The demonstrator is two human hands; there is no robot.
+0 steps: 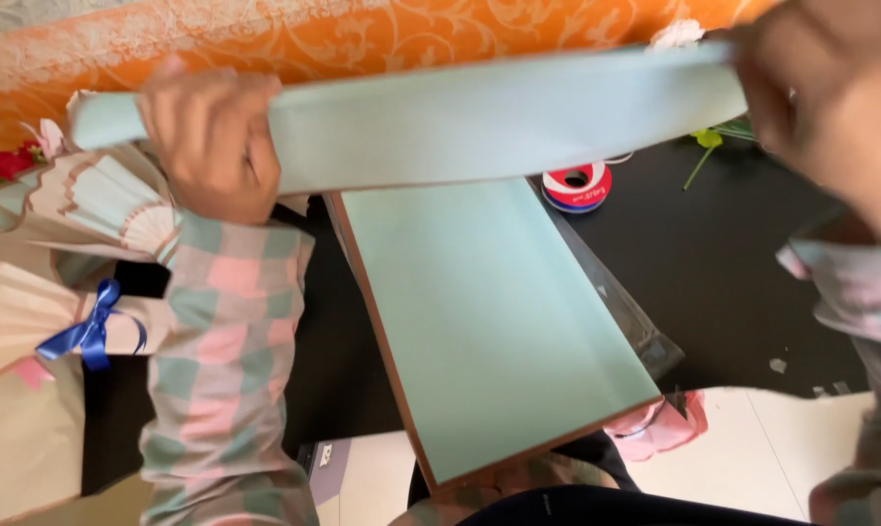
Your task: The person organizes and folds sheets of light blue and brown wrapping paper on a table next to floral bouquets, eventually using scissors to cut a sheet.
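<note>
One black table [713,263], orange backdrop [363,34]

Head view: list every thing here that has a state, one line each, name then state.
Left hand: closed on the folded sheet, raised off the table.
Right hand: gripping the sheet's other end.
Folded sheet: pale green, held stretched between both hands, above the table.
Stack of paper: flat, overhanging the black table edge.
Tape roll: lying flat.
Bouquet: wrapped, blue ribbon tied in a bow.
</note>
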